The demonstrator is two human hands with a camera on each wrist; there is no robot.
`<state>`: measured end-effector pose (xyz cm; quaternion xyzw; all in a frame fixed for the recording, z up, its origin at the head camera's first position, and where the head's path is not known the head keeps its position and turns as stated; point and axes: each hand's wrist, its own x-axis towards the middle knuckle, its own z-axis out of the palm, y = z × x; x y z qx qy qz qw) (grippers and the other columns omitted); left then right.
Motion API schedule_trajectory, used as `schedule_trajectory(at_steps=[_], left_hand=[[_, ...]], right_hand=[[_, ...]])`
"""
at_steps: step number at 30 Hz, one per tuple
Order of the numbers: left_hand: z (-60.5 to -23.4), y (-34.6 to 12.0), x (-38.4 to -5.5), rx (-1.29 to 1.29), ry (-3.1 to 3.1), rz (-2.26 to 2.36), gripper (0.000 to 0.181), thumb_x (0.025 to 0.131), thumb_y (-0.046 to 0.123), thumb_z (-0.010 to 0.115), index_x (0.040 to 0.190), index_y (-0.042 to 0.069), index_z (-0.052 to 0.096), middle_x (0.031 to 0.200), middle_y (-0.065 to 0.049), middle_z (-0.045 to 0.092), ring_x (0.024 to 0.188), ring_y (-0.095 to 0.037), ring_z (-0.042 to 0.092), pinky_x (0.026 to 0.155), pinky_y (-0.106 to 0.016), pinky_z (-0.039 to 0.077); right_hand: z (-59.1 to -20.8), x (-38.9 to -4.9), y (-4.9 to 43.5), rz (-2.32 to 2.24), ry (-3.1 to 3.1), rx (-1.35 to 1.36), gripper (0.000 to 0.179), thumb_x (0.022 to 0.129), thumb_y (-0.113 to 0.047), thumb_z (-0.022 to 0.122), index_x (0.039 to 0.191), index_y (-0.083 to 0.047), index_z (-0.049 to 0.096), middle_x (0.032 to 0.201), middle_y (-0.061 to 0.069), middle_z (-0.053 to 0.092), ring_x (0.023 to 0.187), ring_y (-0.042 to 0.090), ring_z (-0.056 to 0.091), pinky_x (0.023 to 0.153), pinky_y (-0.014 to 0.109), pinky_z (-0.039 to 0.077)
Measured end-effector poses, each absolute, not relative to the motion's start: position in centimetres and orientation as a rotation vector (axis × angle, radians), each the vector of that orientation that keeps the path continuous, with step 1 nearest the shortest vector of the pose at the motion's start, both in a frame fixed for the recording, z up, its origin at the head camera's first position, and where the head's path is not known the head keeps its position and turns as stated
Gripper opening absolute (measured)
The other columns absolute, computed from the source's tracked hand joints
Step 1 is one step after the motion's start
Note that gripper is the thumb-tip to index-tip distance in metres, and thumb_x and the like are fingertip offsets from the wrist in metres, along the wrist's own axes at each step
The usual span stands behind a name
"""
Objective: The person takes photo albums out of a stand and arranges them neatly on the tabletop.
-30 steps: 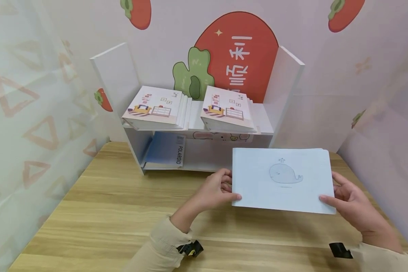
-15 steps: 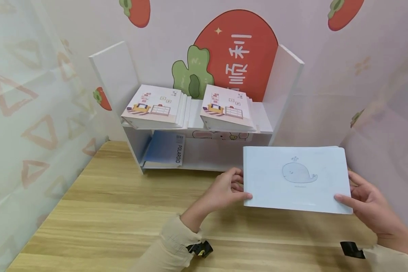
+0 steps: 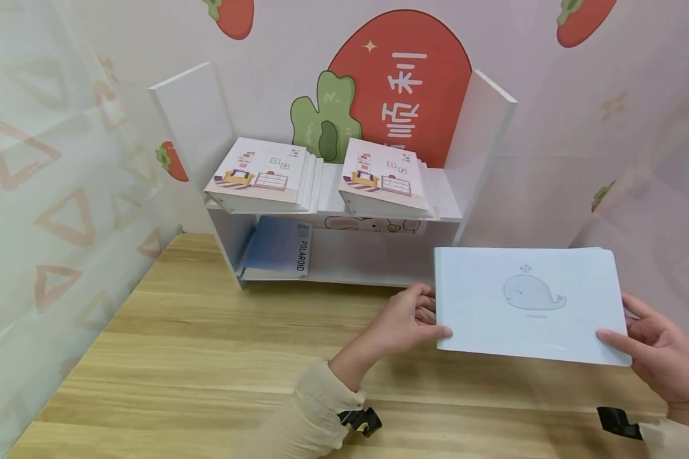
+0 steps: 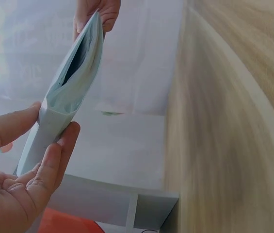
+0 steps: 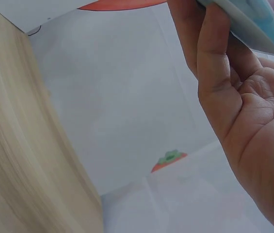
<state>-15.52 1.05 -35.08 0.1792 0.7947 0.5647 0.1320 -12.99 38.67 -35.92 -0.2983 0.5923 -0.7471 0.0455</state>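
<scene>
A pale blue photo album (image 3: 479, 312) with a whale drawn on its cover is held above the table, its cover facing up toward the head camera. My left hand (image 3: 404, 322) grips the spine end, thumb on the cover and fingers behind. At the opposite end, my right hand (image 3: 660, 347) pinches the edge near the lower corner, thumb on top. In the left wrist view the spine (image 4: 54, 119) and clear sleeves between slightly parted covers show. The right wrist view catches only a corner of the album (image 5: 255, 31) above the fingers (image 5: 214, 63).
Behind the hands stands a white shelf unit (image 3: 189, 108). Two stacks of white illustrated albums, a left stack (image 3: 264, 175) and a right stack (image 3: 381, 182), lie on its upper shelf. A blue POLAROID album (image 3: 278, 245) lies below. Patterned walls border the wooden table (image 3: 207, 357).
Both hands have carried the photo album to the right, away from the shelf unit's front. The grip on both ends stays the same; the albums on the shelves have not moved.
</scene>
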Motion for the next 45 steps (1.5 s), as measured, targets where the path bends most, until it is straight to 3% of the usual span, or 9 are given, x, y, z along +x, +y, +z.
schedule_trajectory(at_steps=[11, 17, 28, 45], left_hand=[[-35.9, 2.9, -15.9, 0.540, 2.223, 1.690, 0.058, 0.081, 0.011, 0.083, 0.128, 0.002, 0.052, 0.113, -0.008, 0.069, 0.090, -0.007, 0.067, 0.078, -0.018, 0.055], [-36.2, 4.2, -16.0, 0.514, 2.212, 1.708, 0.055, 0.080, 0.012, 0.084, 0.126, 0.005, 0.054, 0.109, -0.003, 0.070, 0.088, -0.004, 0.066, 0.076, -0.016, 0.054], [-36.6, 6.2, -15.7, 0.472, 2.245, 1.664, 0.050, 0.080, 0.016, 0.085, 0.122, 0.009, 0.057, 0.108, 0.000, 0.070, 0.086, -0.003, 0.065, 0.074, -0.017, 0.052], [-38.1, 7.0, -15.8, 0.412, 2.232, 1.659, 0.047, 0.080, 0.014, 0.084, 0.120, 0.009, 0.058, 0.105, 0.000, 0.071, 0.084, -0.004, 0.062, 0.071, -0.018, 0.052]], right_hand=[[-36.4, -12.6, 40.5, -2.299, 1.937, -0.813, 0.072, 0.096, 0.025, 0.028, 0.150, -0.021, 0.040, 0.127, 0.000, 0.069, 0.096, 0.019, 0.074, 0.068, 0.029, 0.061], [-36.8, -12.6, 41.5, -2.330, 2.034, -0.693, 0.065, 0.098, 0.021, 0.032, 0.145, -0.022, 0.043, 0.118, -0.003, 0.073, 0.087, 0.016, 0.075, 0.064, 0.027, 0.060], [-37.6, -12.3, 43.3, -2.282, 2.141, -0.540, 0.059, 0.101, 0.015, 0.033, 0.144, -0.026, 0.037, 0.116, -0.013, 0.070, 0.085, 0.012, 0.075, 0.064, 0.025, 0.060], [-39.1, -12.6, 44.4, -2.311, 2.065, -0.528, 0.060, 0.098, 0.018, 0.037, 0.138, -0.023, 0.052, 0.114, -0.005, 0.074, 0.084, 0.017, 0.075, 0.064, 0.028, 0.060]])
